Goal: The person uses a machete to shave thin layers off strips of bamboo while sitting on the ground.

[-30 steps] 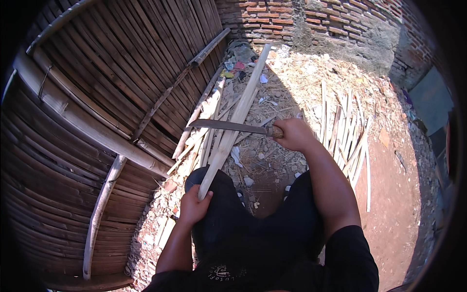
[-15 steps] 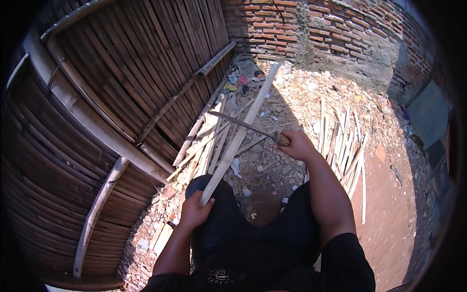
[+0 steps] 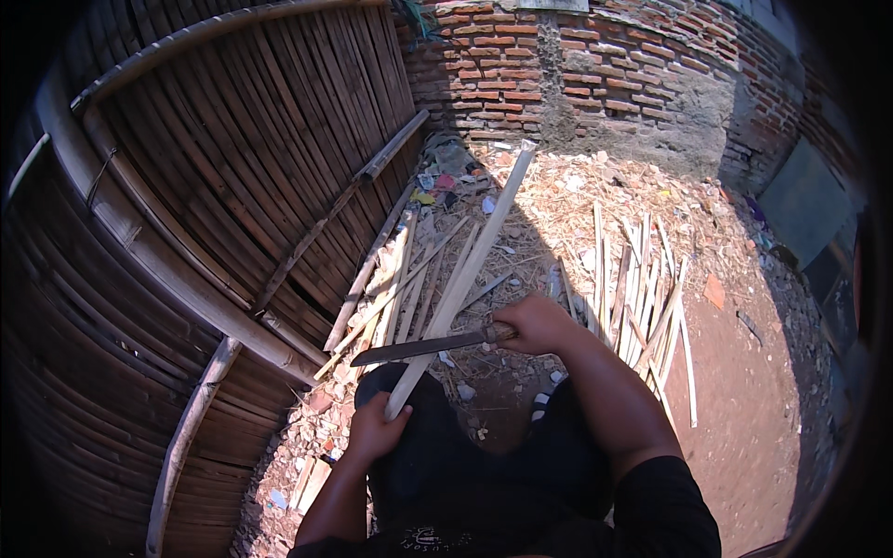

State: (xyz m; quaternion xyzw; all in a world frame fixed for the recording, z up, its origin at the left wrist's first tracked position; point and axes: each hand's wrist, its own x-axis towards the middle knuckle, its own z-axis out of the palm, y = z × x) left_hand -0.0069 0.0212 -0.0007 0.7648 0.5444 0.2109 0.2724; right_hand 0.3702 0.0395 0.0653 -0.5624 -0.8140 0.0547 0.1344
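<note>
A long pale bamboo strip slants up and away from my lap, its near end held in my left hand, which is closed around it beside my left thigh. My right hand grips the wooden handle of a machete. The dark blade points left and lies across the strip, a short way beyond my left hand. Whether its edge bites into the strip I cannot tell.
A slatted bamboo wall runs along the left. Ahead stands a brick wall. Cut strips lie in a pile to the right, and more strips lie left of centre. Litter and chips cover the ground.
My right hand has brought the machete nearer to me, down along the strip toward my left hand. The view has tilted up slightly; my left hand keeps its hold.
</note>
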